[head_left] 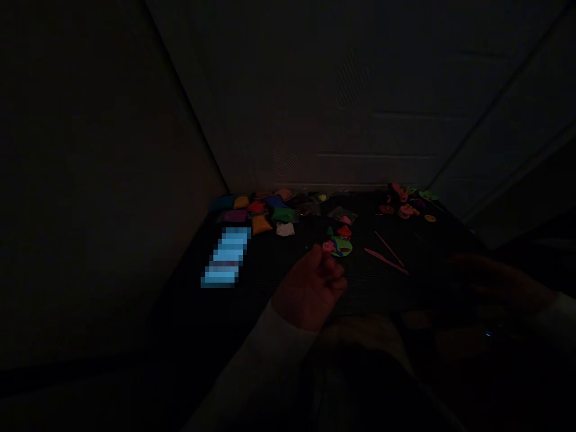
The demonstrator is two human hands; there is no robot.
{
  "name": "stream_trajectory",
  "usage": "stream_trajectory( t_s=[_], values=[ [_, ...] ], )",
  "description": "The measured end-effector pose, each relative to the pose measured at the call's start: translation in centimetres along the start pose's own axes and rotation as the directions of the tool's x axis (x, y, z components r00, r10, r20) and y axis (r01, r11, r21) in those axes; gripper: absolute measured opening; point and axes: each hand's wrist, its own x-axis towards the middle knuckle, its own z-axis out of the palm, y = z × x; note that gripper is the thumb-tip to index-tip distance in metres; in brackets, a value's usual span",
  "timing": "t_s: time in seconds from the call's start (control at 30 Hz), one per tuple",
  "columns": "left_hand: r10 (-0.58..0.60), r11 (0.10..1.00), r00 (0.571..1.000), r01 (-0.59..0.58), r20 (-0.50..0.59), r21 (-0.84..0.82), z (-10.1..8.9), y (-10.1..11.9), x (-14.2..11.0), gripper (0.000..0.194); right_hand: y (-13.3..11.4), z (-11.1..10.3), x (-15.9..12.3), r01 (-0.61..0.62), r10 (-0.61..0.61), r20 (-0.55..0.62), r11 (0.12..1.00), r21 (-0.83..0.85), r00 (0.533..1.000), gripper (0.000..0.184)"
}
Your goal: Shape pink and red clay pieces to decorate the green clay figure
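The scene is very dark. My left hand [310, 288], in a white sleeve, reaches forward over a dark table [279, 264], fingers curled together close to a small pink clay piece [328, 246]; whether it grips the piece is unclear. Beside that piece lies a green clay disc [342, 247] with red bits on it. My right hand [495, 282] rests low at the right, barely visible, its fingers lost in the dark. Two thin pink modelling sticks [387, 255] lie between the hands.
Several small coloured clay packets [263, 210] lie at the table's far left. More clay shapes [405, 204] sit at the far right. A glowing blue screen [227, 258] lies left. Walls close in behind and on both sides.
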Motion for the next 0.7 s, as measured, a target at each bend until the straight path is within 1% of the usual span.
stream_trajectory(
  t_s=[0.03, 0.07, 0.13, 0.17, 0.2, 0.23, 0.27, 0.3, 0.37, 0.47, 0.6, 0.7],
  values=[
    [-0.003, 1.0, 1.0, 0.003, 0.003, 0.01, 0.2, -0.1, -0.1, 0.011, -1.6, -0.3, -0.3, 0.012, -0.017, 0.049, 0.995, 0.102, 0.999, 0.037],
    [-0.006, 1.0, 1.0, 0.006, 0.008, 0.019, 0.4, -0.2, -0.2, 0.011, -3.4, -0.4, -0.5, 0.047, -0.049, 0.015, 0.994, 0.101, 0.999, 0.038],
    [-0.012, 0.999, 1.0, 0.011, 0.027, 0.033, 0.8, -0.4, -0.4, 0.01, -7.3, -0.5, -1.0, 0.195, -0.2, -0.055, 0.978, -0.072, 0.978, 0.041],
    [-0.018, 0.999, 0.999, 0.016, 0.037, 0.038, 0.9, -0.5, -0.5, 0.009, -9.1, -0.5, -1.1, 0.287, -0.298, -0.056, 0.946, -0.15, 0.953, 0.041],
    [-0.025, 0.999, 0.999, 0.023, 0.044, 0.043, 1.1, -0.5, -0.7, 0.008, -10.6, -0.4, -1.2, 0.36, -0.372, -0.023, 0.911, -0.2, 0.928, 0.043],
    [-0.033, 0.998, 0.998, 0.031, 0.046, 0.047, 1.2, -0.5, -0.8, 0.007, -11.9, -0.3, -1.2, 0.394, -0.418, -0.052, 0.886, -0.244, 0.907, 0.045],
    [-0.037, 0.998, 0.998, 0.035, 0.044, 0.05, 1.2, -0.5, -0.9, 0.007, -12.8, -0.2, -1.2, 0.403, -0.435, -0.066, 0.874, -0.273, 0.898, 0.043],
    [-0.038, 0.998, 0.999, 0.036, 0.038, 0.05, 1.3, -0.5, -0.9, 0.007, -13.4, -0.1, -1.2, 0.41, -0.444, -0.071, 0.869, -0.277, 0.893, 0.042],
    [-0.041, 0.998, 0.999, 0.039, 0.03, 0.05, 1.3, -0.5, -1.0, 0.008, -13.8, 0.0, -1.2, 0.4, -0.438, -0.078, 0.87, -0.288, 0.896, 0.041],
    [-0.051, 0.998, 0.999, 0.05, 0.012, 0.044, 1.2, -0.7, -1.0, 0.008, -13.7, -0.2, -1.2, 0.413, -0.451, -0.051, 0.853, -0.319, 0.891, 0.041],
    [-0.057, 0.997, 0.998, 0.059, -0.039, 0.044, 1.1, -0.9, -0.9, 0.01, -13.7, -0.4, -1.1, 0.439, -0.475, -0.026, 0.832, -0.34, 0.88, 0.038],
    [-0.059, 0.997, 0.997, 0.061, -0.041, 0.052, 1.2, -1.0, -1.0, 0.012, -13.9, -0.4, -1.0, 0.445, -0.479, -0.013, 0.825, -0.347, 0.878, 0.038]
  ],
)
